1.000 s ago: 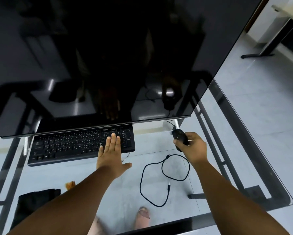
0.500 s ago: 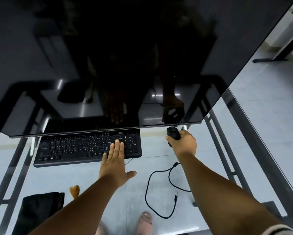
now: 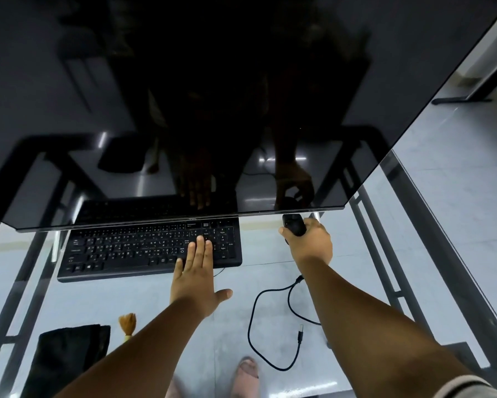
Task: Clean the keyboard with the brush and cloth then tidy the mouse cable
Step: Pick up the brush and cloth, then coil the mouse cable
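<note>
The left hand (image 3: 194, 278) is lying flat, fingers straight, steadying the black plastic keyboard (image 3: 151, 248) at twelve o'clock. The right hand (image 3: 309, 244) is gripping the black mouse (image 3: 293, 224) at one o'clock, its looped black cable (image 3: 254, 337) trailing toward five, probably awaiting tidying.

The counter (image 3: 270, 334) is clear, smooth glass on a dark metal frame (image 3: 391, 254). The monitor (image 3: 184, 96) has a glossy black screen that mirrors the scene. The keyboard (image 3: 120, 251) looks like matt black plastic, as does the mouse (image 3: 293, 225). The cable (image 3: 254, 317) has a smooth black sheath. The cloth (image 3: 66, 360) is soft, matt black fabric. The brush (image 3: 127, 323) has tan bristles.
</note>
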Motion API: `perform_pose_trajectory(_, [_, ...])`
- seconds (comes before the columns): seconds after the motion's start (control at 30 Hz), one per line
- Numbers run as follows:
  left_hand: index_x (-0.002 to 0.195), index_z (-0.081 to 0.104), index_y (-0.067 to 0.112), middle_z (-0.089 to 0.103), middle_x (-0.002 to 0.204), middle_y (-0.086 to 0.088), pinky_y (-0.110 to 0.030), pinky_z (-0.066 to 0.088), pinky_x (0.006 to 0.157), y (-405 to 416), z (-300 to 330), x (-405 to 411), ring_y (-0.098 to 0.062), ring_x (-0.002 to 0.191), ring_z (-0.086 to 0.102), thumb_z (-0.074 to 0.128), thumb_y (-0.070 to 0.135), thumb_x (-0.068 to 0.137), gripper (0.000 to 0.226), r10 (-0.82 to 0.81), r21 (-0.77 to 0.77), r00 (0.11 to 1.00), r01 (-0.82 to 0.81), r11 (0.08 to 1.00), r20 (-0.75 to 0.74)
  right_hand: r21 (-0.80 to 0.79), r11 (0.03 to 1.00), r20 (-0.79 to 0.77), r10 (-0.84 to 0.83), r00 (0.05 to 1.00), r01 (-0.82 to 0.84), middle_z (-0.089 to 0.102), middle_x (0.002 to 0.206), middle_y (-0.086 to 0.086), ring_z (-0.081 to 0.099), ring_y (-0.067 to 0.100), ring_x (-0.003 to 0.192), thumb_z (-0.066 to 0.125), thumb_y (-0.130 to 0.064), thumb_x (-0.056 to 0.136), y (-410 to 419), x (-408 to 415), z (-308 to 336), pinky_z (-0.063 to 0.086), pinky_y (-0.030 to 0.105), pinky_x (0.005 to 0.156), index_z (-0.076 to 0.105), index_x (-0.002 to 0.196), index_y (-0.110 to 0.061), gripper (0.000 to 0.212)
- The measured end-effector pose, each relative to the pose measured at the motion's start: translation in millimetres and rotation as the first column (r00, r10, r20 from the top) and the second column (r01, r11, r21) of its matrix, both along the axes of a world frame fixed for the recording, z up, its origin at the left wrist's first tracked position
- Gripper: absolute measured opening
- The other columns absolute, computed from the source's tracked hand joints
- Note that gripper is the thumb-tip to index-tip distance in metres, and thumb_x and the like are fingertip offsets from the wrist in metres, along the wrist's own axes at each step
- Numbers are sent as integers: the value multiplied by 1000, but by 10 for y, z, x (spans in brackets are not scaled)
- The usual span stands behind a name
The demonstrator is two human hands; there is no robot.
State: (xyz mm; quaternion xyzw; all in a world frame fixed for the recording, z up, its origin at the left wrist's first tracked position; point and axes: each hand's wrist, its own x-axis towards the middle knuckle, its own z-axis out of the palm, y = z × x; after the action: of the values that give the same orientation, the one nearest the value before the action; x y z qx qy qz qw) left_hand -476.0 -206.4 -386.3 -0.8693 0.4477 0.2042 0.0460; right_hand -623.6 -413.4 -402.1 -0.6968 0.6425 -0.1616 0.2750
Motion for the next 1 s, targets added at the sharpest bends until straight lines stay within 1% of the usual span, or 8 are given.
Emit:
perform_pose_trajectory(0.07, [142, -33, 15, -39, 151, -1, -41, -5, 120, 10, -2, 5, -19, 143, -28, 49, 71, 84, 116, -1, -12, 1000, 1, 1000, -1, -26, 1000, -4, 8, 1000, -8, 67, 92, -6, 62, 21, 86, 62, -70, 71, 31, -44, -3, 55, 34, 66, 61, 101, -25, 54])
perform_pose_trajectory(0.17, [143, -31, 15, -38, 152, -1, -41, -5, 120, 45, -2, -1, -19, 144, -28, 47, 72, 84, 114, -2, -37, 1000, 2, 999, -4, -72, 997, 101, 45, 994, -38, 65, 106, -4, 60, 22, 102, 60, -57, 84, 107, -143, 8, 54, 37, 80, 62, 115, -22, 47])
perform_pose_trajectory(0.3, [143, -31, 15, -37, 152, -1, -39, -5, 120, 142, -24, -50, -19, 145, -26, 37, 72, 88, 104, -18, -59, 1000, 19, 998, 17, -148, 975, 93, 184, 979, -169, 58, 113, -6, 61, 19, 98, 64, -46, 87, 170, -358, -11, 53, 35, 83, 64, 116, -24, 37])
perform_pose_trajectory(0.4, [142, -32, 15, -37, 153, -1, -37, -4, 120, 200, -43, -75, -19, 145, -25, 34, 70, 90, 100, -17, -67, 1000, 18, 998, 15, -18, 981, 82, 196, 977, -195, 54, 116, -7, 62, 16, 91, 71, -57, 76, 180, -461, -12, 55, 34, 82, 60, 121, -27, 55])
perform_pose_trajectory(0.5, [143, -31, 15, -36, 154, 0, -37, -3, 121, 199, -42, -84, -18, 145, -25, 36, 68, 91, 100, -8, -75, 1000, 7, 997, -6, 68, 981, 91, 174, 981, -181, 52, 120, -8, 59, 14, 101, 73, -72, 62, 199, -431, 44, 54, 34, 85, 55, 125, -25, 80])
perform_pose_trajectory(0.63, [144, -30, 15, -35, 154, 0, -38, -4, 120, 200, -34, -86, -18, 145, -25, 38, 67, 91, 101, -3, -73, 1000, 2, 997, -16, 126, 981, 64, 143, 988, -150, 50, 122, -6, 57, 16, 106, 78, -70, 56, 230, -279, 81, 50, 31, 84, 51, 124, -20, 89])
perform_pose_trajectory(0.83, [146, -29, 14, -38, 152, -2, -41, -6, 120, 142, -3, -43, -18, 142, -29, 40, 70, 88, 107, -26, -60, 999, 28, 998, 28, 107, 991, 43, 76, 996, -80, 60, 104, -1, 59, 19, 84, 83, -50, 64, 197, -173, 42, 50, 29, 70, 59, 102, -18, 56])
perform_pose_trajectory(1.0, [147, -29, 15, -38, 153, 0, -40, -5, 120, 70, 11, 30, -18, 144, -27, 48, 71, 83, 115, -32, -40, 999, 33, 999, 8, 100, 995, 69, 3, 998, -10, 57, 106, 1, 54, 17, 80, 82, -47, 67, 141, -184, 19, 41, 25, 66, 62, 102, -16, 51])
